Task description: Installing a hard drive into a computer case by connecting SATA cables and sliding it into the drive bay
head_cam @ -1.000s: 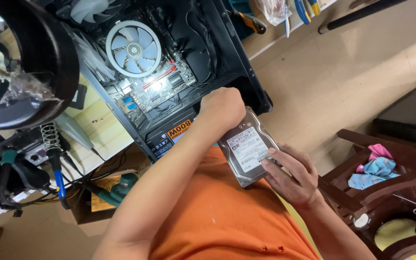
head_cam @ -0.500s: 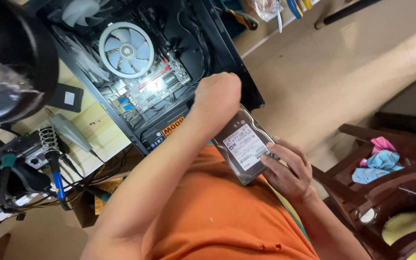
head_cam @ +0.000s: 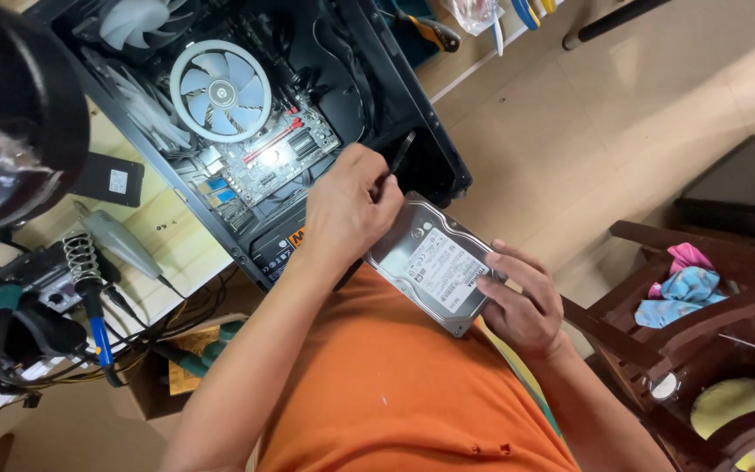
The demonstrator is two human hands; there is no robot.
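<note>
My right hand (head_cam: 522,301) grips a silver hard drive (head_cam: 434,262) by its lower edge, label side up, over my orange shirt. Fingers of my left hand (head_cam: 351,210) pinch a thin black piece (head_cam: 401,149) just above the drive's upper end; whether it is a cable or a tool I cannot tell. Behind both hands lies an open black computer case (head_cam: 434,140). Inside it are a round white cooler fan (head_cam: 220,90) and a lit motherboard (head_cam: 283,153).
A soldering iron with a blue grip (head_cam: 93,315) stands in a coil holder at the left, beside a grey hand tool (head_cam: 120,240) and tangled wires. A big black lamp head (head_cam: 19,105) hangs top left. A wooden chair (head_cam: 648,253) with coloured cloths (head_cam: 679,284) is at the right.
My left hand has drawn slightly back from the drive's upper end, so the thin black piece now shows between its fingers. The right hand keeps its hold on the drive.
</note>
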